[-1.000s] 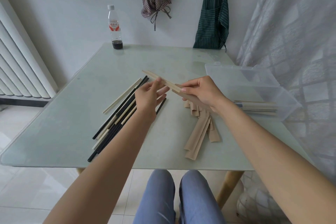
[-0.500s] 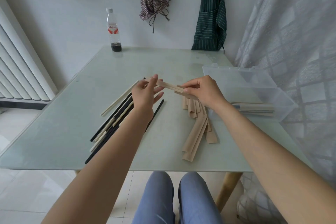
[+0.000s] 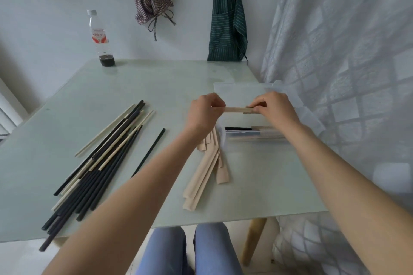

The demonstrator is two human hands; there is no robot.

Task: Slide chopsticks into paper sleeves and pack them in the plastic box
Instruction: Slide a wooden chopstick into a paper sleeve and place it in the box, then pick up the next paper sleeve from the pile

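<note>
Left hand (image 3: 204, 114) is curled around the bare end of a pale chopstick pair (image 3: 235, 109); right hand (image 3: 273, 107) pinches the sleeve (image 3: 249, 110) where the pair enters it. Pair is held level in the air, just above the box (image 3: 308, 123), spanning the gap between the two hands. Only a short pale stretch is exposed; how much is already sleeved is hidden under the right hand. Handling, as judged: sticks are light, stiff and smooth, so an end grip should be enough, with both kept parallel. Sleeve is thin tan paper, soft and easily creased or torn at the mouth; best pinched near the opening, flat sides lightly squeezed so it stays open. Box is clear plastic with a hinged lid laid open behind it; a few sleeved pairs (image 3: 257, 134) are seen lying lengthwise inside, one dark end showing. Just left of the box, partly under the left wrist, a fan of empty sleeves (image 3: 205, 176) lies flat on the table (image 3: 156, 87). Well left of the box, a loose heap of black and pale chopsticks (image 3: 98, 163) is spread diagonally, one black stick (image 3: 148, 152) lying apart nearer the box. A bottle (image 3: 100, 38) stands far behind the box, at the table's far left edge.
</note>
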